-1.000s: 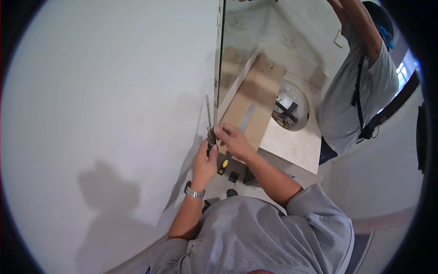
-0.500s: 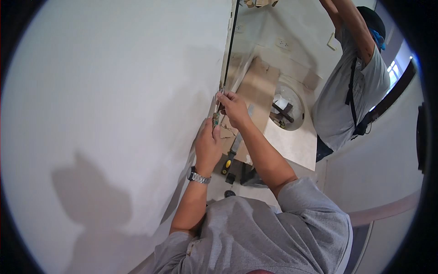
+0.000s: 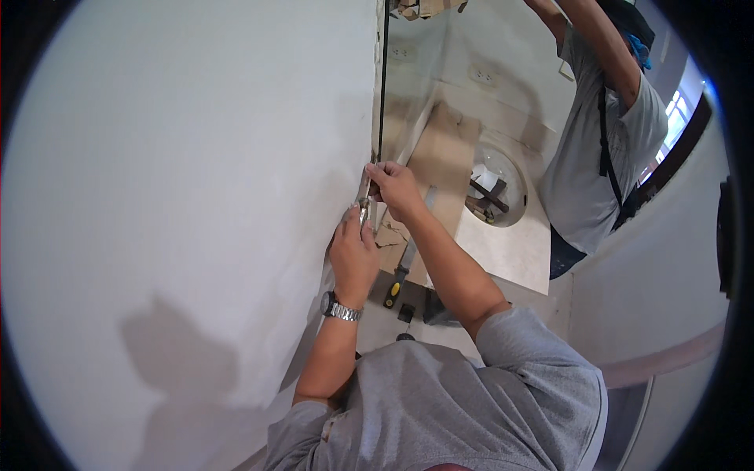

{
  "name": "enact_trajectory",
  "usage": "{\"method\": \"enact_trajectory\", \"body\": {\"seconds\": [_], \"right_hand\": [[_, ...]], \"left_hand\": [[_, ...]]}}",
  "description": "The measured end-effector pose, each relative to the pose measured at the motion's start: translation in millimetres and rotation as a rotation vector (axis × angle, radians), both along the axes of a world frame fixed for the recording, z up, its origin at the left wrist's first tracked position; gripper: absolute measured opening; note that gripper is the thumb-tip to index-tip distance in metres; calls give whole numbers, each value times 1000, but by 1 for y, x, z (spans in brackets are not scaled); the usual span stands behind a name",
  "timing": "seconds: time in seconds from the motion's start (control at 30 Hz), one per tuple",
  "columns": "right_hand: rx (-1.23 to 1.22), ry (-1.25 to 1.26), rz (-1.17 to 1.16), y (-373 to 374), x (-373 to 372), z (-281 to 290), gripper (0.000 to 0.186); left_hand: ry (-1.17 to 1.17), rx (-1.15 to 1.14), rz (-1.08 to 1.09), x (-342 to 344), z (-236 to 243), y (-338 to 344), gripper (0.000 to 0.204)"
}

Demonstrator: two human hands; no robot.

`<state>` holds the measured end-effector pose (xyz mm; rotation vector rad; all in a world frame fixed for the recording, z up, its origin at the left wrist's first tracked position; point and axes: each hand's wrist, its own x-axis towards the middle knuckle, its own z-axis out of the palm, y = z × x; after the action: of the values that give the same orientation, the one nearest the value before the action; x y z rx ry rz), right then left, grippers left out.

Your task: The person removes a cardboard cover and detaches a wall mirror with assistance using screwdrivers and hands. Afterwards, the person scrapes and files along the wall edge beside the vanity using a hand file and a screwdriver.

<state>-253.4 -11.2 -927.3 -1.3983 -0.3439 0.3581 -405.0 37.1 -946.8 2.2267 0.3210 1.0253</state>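
In front of me, at the edge of the white wall, my left hand (image 3: 353, 255) is closed round the handle of a screwdriver (image 3: 364, 206). The handle looks clear or greenish, and its thin metal shaft points up along the wall edge. Just above it, my right hand (image 3: 397, 192) has thumb and fingers pinched at the shaft's upper end. What exactly those fingertips hold is hidden. A black strip (image 3: 382, 86) runs up the wall edge from right above my fingertips, with a glass-like panel (image 3: 412, 78) beside it.
Right of my hands, a counter (image 3: 514, 263) bears a brown board (image 3: 445, 149) and a round basin (image 3: 518, 208) with a hammer (image 3: 492, 192) in it. A black-and-yellow-handled saw (image 3: 396, 287) lies near the counter's edge. A person in grey (image 3: 585, 173) stands at right, arms raised.
Both hands have shifted slightly left together with the wall edge in view. The screwdriver has turned a little in my left hand. My grips look much the same.
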Motion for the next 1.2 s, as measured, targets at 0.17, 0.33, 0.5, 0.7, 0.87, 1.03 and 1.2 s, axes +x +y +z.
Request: {"method": "enact_trajectory", "body": {"seconds": [0.17,0.33,0.5,0.7,0.87,1.03,1.2], "right_hand": [[59,43,20,4,5,-5,24],[105,125,3,6,2,-1,22],[129,137,5,10,6,0,25],[89,93,120,1,-12,-4,26],[120,49,35,8,-18,-2,26],[129,83,15,5,-23,9,26],[133,39,-2,2,-21,16,25]], "left_hand": [[41,18,40,0,4,-2,36],[82,81,102,2,13,-6,33],[154,149,129,11,21,-5,34],[106,142,101,-4,10,-6,34],[79,142,89,-5,16,-3,35],[62,176,84,-10,25,-7,36],[84,201,77,-10,37,-8,36]]}}
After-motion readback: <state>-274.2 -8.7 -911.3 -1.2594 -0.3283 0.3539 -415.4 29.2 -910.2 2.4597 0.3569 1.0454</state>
